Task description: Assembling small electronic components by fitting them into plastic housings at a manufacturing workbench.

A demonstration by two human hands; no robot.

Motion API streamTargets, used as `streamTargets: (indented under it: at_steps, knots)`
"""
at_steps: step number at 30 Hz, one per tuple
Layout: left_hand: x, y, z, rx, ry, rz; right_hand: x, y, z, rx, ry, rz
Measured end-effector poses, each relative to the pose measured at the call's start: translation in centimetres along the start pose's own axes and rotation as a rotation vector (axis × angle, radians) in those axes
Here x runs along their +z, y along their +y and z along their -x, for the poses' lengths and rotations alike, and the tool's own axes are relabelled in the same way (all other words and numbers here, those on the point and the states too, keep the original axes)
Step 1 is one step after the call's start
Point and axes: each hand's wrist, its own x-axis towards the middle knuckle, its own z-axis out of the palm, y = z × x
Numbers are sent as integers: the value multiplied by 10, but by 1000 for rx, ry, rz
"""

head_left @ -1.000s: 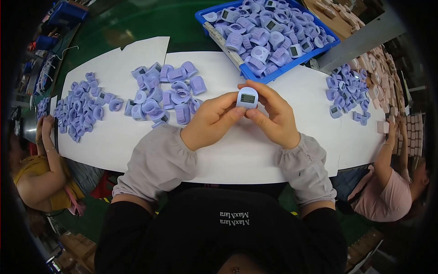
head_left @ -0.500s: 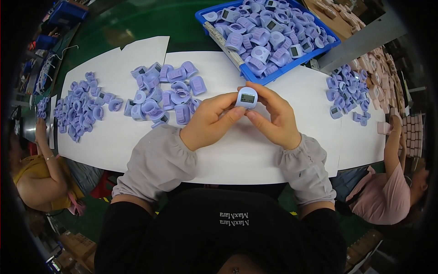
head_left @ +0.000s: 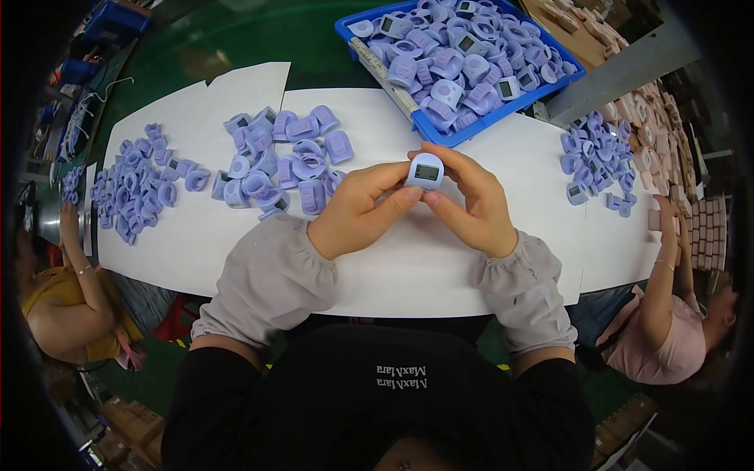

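Observation:
A small lilac device with a grey display, probably a digital counter or timer, is held upright between my two hands above the white work surface. My left hand grips its left side with thumb and fingers. On the other side, my right hand closes around it, thumb low and fingers behind the top edge. The display faces up toward me. To the left of my hands lies a loose group of similar lilac devices, some showing screens, others ribbed sides.
A blue tray heaped with lilac devices stands at the back right, beside a grey metal post. More devices lie in a left pile and a right pile. Co-workers sit at both sides; pink blocks are stacked far right.
My hands and the lilac device stay almost still. At the right, the co-worker's arm has shifted slightly inward, with both hands now near the table's edge.

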Motion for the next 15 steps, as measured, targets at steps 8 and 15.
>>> streamTargets:
  at_steps: [8,15]
  knots:
    - [0,3,0,-11,10,-15,0,0,0,0,8,5]
    - [2,8,-2,0,25,118,2,1,1,0,79,86]
